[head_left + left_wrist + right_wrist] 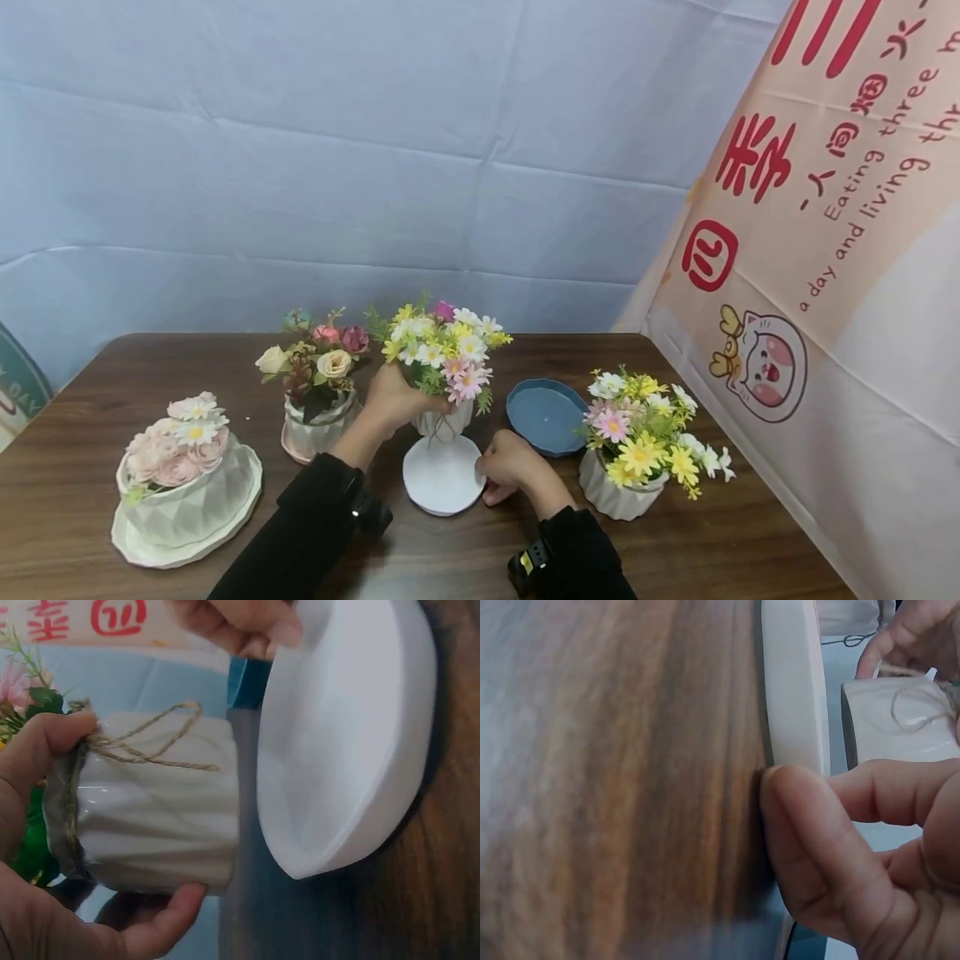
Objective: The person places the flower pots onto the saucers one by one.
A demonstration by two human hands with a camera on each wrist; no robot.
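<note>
Beige banner (780, 242) reading "Eating three" beyond right hand (512, 467), saucer (442, 473) pinched there, pot (161, 825) gripped in left hand (396, 400), twine bow (142, 758) clear only in wrist views

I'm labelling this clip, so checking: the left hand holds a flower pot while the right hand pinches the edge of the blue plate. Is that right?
Not quite: the right hand pinches the edge of the small white plate, not the blue plate, as the head view shows. The left hand does hold a flower pot.
</note>
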